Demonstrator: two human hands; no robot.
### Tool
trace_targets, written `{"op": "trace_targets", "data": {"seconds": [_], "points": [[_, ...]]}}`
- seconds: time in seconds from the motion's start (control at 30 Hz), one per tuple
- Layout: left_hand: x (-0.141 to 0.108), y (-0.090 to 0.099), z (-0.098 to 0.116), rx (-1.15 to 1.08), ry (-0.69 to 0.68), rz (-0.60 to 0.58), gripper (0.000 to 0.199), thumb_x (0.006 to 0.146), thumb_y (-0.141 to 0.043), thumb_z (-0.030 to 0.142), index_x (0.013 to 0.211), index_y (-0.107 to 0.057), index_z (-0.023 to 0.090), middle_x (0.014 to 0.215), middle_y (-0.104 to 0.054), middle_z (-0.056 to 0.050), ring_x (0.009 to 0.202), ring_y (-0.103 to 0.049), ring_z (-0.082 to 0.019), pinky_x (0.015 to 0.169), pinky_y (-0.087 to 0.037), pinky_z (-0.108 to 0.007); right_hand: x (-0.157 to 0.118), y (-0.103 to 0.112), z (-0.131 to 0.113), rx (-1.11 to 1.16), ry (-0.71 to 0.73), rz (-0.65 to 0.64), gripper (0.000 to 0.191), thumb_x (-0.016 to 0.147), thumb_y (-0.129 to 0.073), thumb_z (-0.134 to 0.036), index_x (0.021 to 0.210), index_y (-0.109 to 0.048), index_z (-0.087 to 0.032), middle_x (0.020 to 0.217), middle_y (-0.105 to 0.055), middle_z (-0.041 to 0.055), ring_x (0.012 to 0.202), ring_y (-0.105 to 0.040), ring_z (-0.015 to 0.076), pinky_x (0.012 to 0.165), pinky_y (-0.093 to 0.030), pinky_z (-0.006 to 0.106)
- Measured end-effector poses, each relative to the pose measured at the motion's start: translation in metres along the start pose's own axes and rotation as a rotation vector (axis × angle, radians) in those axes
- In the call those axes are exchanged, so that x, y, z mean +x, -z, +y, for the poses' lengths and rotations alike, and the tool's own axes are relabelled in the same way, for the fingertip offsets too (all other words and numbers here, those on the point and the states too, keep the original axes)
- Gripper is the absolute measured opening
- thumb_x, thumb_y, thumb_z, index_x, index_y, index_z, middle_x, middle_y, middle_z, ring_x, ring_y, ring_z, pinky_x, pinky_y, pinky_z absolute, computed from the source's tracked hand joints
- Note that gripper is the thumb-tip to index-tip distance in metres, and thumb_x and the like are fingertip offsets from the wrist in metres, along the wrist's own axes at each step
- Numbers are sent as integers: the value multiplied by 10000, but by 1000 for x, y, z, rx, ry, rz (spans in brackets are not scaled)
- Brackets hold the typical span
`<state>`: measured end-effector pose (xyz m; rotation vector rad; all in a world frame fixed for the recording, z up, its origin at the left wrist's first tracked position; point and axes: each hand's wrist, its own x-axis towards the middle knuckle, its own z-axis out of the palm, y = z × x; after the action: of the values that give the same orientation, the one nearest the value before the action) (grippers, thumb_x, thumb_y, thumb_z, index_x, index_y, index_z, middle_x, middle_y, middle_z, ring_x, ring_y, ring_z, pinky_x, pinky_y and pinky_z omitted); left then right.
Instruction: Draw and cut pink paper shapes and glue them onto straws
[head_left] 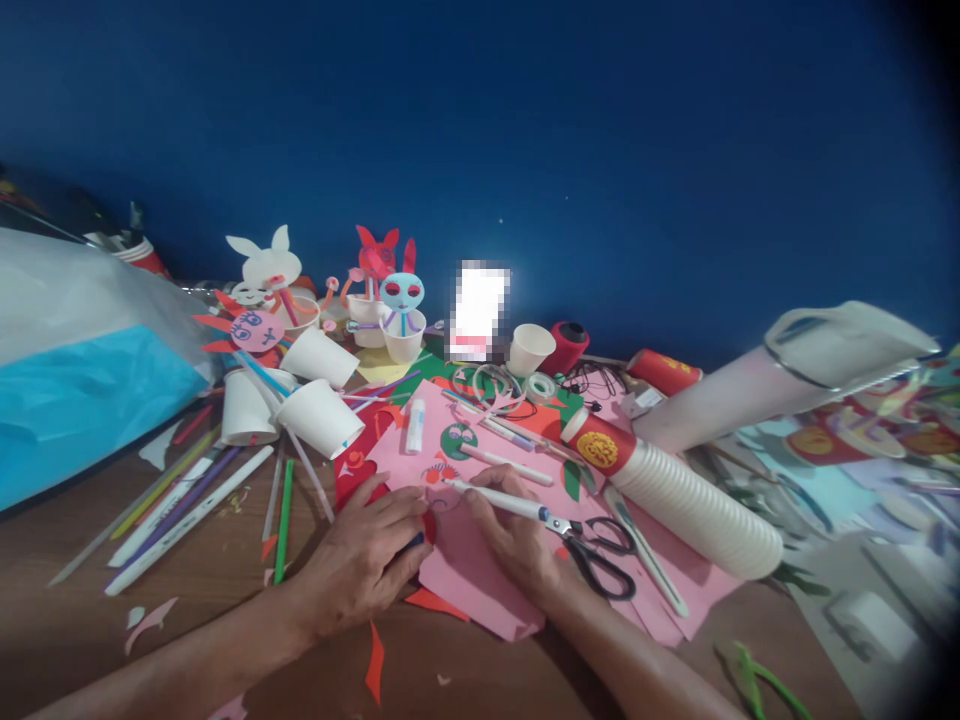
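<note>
L hand (361, 555): fingers spread, pressing flat on pink craft paper (472, 565), near its edge. R hand (510, 535): thumb and fingers pinching white marker (491, 497), tip hovering at small red paper cutout (439, 474) on sheet. Black-handled scissors (600, 562) lying just beside R hand; glue stick (415, 425) lying farther up sheet; stacked paper cups (697, 510) resting at right, w/ red sleeve.

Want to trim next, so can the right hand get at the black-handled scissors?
Probably yes. The right hand lies beside the black-handled scissors, nothing between them on the pink paper. It holds a white pen, though, which it would likely put down first.
</note>
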<state>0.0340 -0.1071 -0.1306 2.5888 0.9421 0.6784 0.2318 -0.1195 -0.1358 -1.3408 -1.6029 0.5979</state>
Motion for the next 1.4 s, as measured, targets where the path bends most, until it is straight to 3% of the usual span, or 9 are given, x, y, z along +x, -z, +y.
{"op": "trace_targets", "data": {"seconds": [0.57, 0.9, 1.07, 1.2, 1.4], "points": [[0, 0, -1, -12, 3, -17, 150, 861, -495, 230, 904, -637, 206, 1033, -680, -38, 1083, -555, -192, 1097, -135, -446, -3, -4, 3, -237, 112, -81, 94, 788, -532, -214, 696, -539, -200, 611, -620, 5, 570, -565, 142, 577, -443, 263], [1, 2, 1, -10, 6, -17, 131, 848, -510, 219, 886, -634, 202, 1019, -683, -40, 1057, -574, -192, 1085, -202, -433, -4, -5, 3, -204, 100, -108, 71, 786, -550, -209, 716, -541, -207, 635, -619, -5, 580, -565, 136, 593, -441, 260], [-1, 0, 0, -22, 10, 7, 140, 853, -496, 204, 896, -629, 204, 1044, -677, -45, 1071, -565, -194, 1090, -178, -444, -3, 1, 1, -99, 87, -35, 68, 850, -496, -218, 861, -561, -202, 777, -640, 31, 723, -604, 161, 686, -472, 279], [-1, -2, -1, -24, -10, 34, 158, 852, -488, 202, 926, -627, 215, 1042, -675, -48, 1065, -565, -197, 1076, -212, -434, -5, 5, -2, -65, 117, -35, 215, 878, -443, -160, 1064, -531, -224, 927, -655, 38, 860, -608, 175, 781, -455, 296], [-2, -2, -3, 14, -34, 69, 137, 832, -510, 189, 913, -618, 215, 1043, -675, -37, 1056, -572, -192, 1097, -176, -414, -1, 8, -8, -168, 255, -107, 323, 804, -458, -94, 1086, -529, -234, 918, -663, 37, 838, -596, 193, 770, -411, 327]]}}
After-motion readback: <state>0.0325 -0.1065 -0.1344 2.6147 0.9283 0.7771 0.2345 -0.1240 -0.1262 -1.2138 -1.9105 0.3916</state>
